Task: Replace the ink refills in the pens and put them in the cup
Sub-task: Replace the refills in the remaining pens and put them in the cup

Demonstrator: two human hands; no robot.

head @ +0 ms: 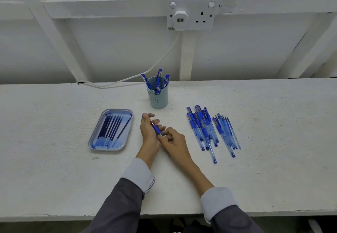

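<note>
Lying slantwise between the two hands, the pen (156,128) has its long axis running from far-left to near-right, with the writing tip pointing away from the person and a little to the left. It is held just above the table (54,159), in front of the cup (161,103) and between the tray (118,110) and the pile of pens (202,125).

The left hand (148,130) has its fingers curled loosely round the blue grip section near the tip. The right hand (175,141) pinches the pen's near end between thumb and forefinger, and its other fingers are bent in towards the palm.

The cup stands upright, holding several capped pens (159,79) that lean outwards. The refills (113,128) lie side by side in the tray, lengthwise. The pile lies to the right, well apart from the hands, its pens roughly parallel.
</note>
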